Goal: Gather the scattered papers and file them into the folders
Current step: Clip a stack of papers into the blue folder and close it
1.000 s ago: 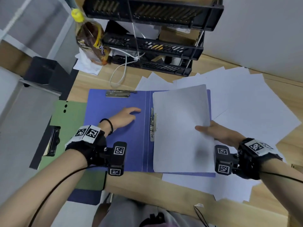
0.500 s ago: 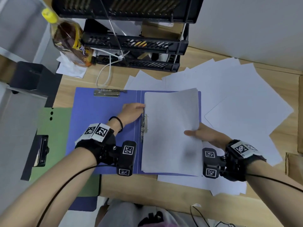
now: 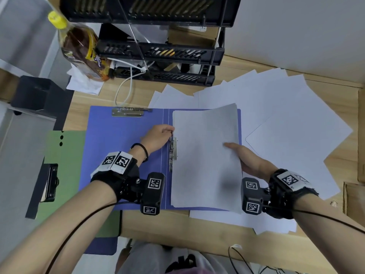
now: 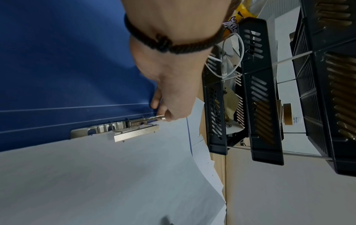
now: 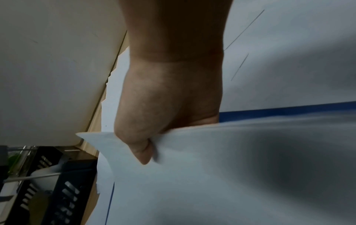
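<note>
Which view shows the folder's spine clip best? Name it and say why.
The left wrist view: the clip fills the middle, its lever raised and pinched by the left hand, its bar at the papers' edge. The head view shows it small and edge-on. The right wrist view shows none of it.

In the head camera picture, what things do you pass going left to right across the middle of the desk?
Green folder → blue folder → left hand → metal clip → held stack of paper → right hand → scattered papers.
</note>
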